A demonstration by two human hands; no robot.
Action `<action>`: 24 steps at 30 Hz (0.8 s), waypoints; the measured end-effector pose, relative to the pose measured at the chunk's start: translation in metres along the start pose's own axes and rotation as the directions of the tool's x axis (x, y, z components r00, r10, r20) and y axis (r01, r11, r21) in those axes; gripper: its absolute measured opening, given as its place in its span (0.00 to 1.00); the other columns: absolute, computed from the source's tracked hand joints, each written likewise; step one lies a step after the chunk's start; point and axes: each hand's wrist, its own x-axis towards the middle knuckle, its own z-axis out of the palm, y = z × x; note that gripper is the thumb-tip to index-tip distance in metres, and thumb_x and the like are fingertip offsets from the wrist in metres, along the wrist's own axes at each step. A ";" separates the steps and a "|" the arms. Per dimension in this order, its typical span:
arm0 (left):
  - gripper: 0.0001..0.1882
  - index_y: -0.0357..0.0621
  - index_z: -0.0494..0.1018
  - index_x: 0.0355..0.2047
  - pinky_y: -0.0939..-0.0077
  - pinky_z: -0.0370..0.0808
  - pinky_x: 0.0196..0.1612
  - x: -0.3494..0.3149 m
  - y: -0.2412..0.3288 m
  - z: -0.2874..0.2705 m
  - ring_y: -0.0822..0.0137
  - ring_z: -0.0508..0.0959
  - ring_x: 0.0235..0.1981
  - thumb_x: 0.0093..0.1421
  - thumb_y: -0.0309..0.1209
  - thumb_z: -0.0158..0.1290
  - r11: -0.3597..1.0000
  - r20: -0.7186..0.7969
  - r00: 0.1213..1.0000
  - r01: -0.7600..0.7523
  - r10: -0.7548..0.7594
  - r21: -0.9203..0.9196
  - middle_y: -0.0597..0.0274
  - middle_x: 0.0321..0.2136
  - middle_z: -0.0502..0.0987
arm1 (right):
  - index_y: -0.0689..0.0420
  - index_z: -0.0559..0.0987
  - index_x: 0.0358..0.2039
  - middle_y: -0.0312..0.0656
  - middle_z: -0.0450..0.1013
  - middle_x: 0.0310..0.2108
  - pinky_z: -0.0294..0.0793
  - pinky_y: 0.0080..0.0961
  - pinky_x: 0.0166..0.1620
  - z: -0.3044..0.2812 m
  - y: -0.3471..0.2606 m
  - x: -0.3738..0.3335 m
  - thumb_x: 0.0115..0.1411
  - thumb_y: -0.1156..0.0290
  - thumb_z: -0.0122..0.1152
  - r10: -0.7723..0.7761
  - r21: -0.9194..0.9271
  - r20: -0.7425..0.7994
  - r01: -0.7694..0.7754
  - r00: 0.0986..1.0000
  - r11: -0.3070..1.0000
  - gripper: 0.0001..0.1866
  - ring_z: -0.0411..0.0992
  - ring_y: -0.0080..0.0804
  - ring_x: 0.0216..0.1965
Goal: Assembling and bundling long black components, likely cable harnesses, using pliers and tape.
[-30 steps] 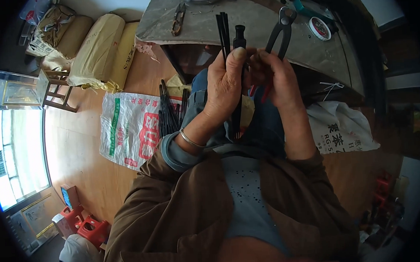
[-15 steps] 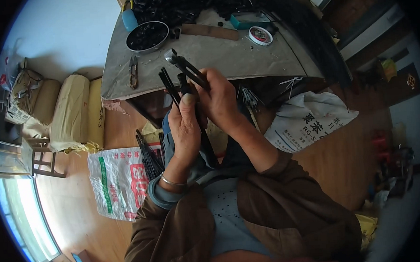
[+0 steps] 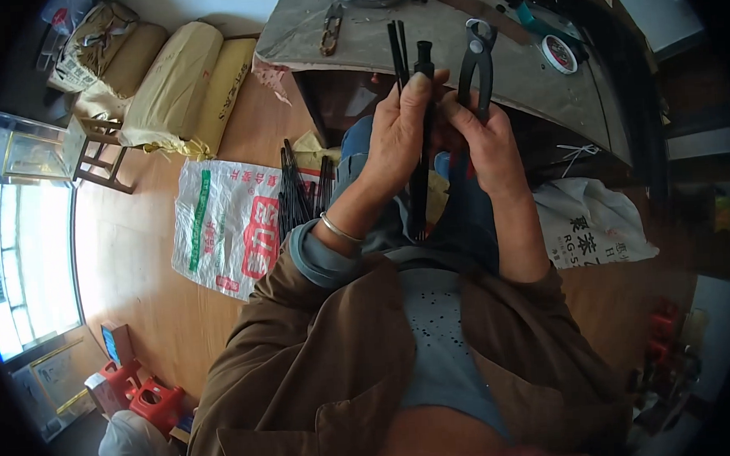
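Wrapped round a bundle of thin black rods [image 3: 398, 49] and a thicker black tube [image 3: 420, 200], my left hand [image 3: 395, 140] is closed, with its thumb pressed along the tube. The tube has a collared upper end and hangs down toward my lap. To its right, my right hand [image 3: 486, 143] grips the dark handles of a pair of end-cutting pincers [image 3: 478, 61]. Their silvery jaws point up, apart from the rods. Some right-hand fingers reach behind the tube, and whether they touch it is hidden.
On the grey worktable [image 3: 293, 35] lie thread snips [image 3: 331, 30], a bowl [image 3: 370, 2] of black parts, a flat brown strip [image 3: 469, 8], a teal holder [image 3: 536, 19] and a white round tub [image 3: 559, 54]. More black rods [image 3: 291, 190] rest on a printed sack [image 3: 224, 223] at left.
The pincers have swung from leaning left over the rods to upright at their right. My hands sit a little farther apart. The whole view has shifted, moving the table up and right.
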 end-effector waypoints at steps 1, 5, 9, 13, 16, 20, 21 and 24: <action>0.29 0.35 0.70 0.48 0.85 0.63 0.18 -0.001 0.000 -0.001 0.81 0.67 0.16 0.67 0.52 0.39 1.000 -0.009 1.000 -0.001 0.001 0.000 0.68 0.19 0.70 | 0.59 0.75 0.34 0.31 0.70 0.23 0.66 0.15 0.25 -0.001 0.001 0.000 0.64 0.63 0.54 0.005 0.000 0.007 -0.005 1.000 1.000 0.11 0.67 0.17 0.21; 0.31 0.35 0.70 0.47 0.85 0.63 0.19 -0.002 0.002 -0.001 0.80 0.67 0.17 0.66 0.55 0.40 1.000 0.015 1.000 0.023 -0.023 0.021 0.68 0.20 0.70 | 0.59 0.76 0.36 0.33 0.71 0.24 0.68 0.17 0.26 -0.004 0.003 -0.001 0.64 0.62 0.55 0.043 -0.076 0.019 -0.042 0.999 0.996 0.12 0.69 0.19 0.23; 0.34 0.33 0.70 0.50 0.85 0.63 0.22 -0.005 0.006 0.002 0.80 0.66 0.18 0.67 0.55 0.36 0.995 0.016 1.000 0.005 -0.006 0.100 0.68 0.20 0.70 | 0.57 0.75 0.35 0.33 0.71 0.19 0.58 0.10 0.17 0.000 0.005 -0.002 0.64 0.54 0.53 0.000 -0.079 -0.024 -0.002 1.000 0.997 0.18 0.69 0.17 0.18; 0.33 0.33 0.71 0.50 0.85 0.63 0.22 -0.003 0.003 0.000 0.80 0.66 0.18 0.67 0.54 0.37 0.998 0.028 1.000 0.000 -0.002 0.067 0.68 0.20 0.69 | 0.57 0.75 0.33 0.32 0.70 0.18 0.58 0.11 0.17 -0.001 0.008 0.000 0.64 0.53 0.53 -0.002 -0.059 -0.027 0.000 1.000 0.998 0.18 0.69 0.17 0.18; 0.32 0.34 0.71 0.49 0.85 0.63 0.22 -0.002 0.003 0.002 0.80 0.65 0.18 0.67 0.53 0.38 0.998 0.016 1.000 0.002 -0.003 0.063 0.69 0.19 0.69 | 0.56 0.75 0.32 0.32 0.70 0.18 0.59 0.12 0.17 -0.001 0.007 0.001 0.64 0.53 0.52 -0.002 -0.100 -0.034 -0.001 0.999 0.995 0.17 0.69 0.16 0.18; 0.30 0.34 0.71 0.49 0.85 0.62 0.21 -0.002 0.003 0.002 0.80 0.65 0.17 0.67 0.52 0.38 0.999 0.005 1.000 0.012 -0.012 0.037 0.69 0.19 0.69 | 0.56 0.75 0.31 0.32 0.69 0.18 0.59 0.12 0.17 -0.001 0.007 0.002 0.65 0.54 0.53 -0.023 -0.088 -0.028 0.020 0.999 0.996 0.17 0.67 0.15 0.18; 0.30 0.35 0.71 0.49 0.86 0.62 0.20 -0.002 0.003 0.002 0.80 0.65 0.17 0.67 0.52 0.39 0.999 -0.003 1.000 0.018 -0.018 0.041 0.70 0.19 0.70 | 0.56 0.75 0.31 0.32 0.69 0.18 0.59 0.12 0.17 0.000 0.007 0.001 0.64 0.55 0.53 -0.019 -0.087 -0.030 0.016 0.999 0.996 0.16 0.66 0.15 0.18; 0.30 0.34 0.72 0.49 0.86 0.62 0.20 -0.001 0.002 0.002 0.81 0.66 0.16 0.67 0.52 0.39 0.999 -0.018 1.000 0.020 -0.020 0.034 0.69 0.19 0.70 | 0.56 0.75 0.32 0.32 0.69 0.18 0.59 0.11 0.17 0.002 0.008 -0.001 0.64 0.56 0.54 -0.042 -0.079 -0.049 0.038 0.998 0.996 0.15 0.66 0.15 0.18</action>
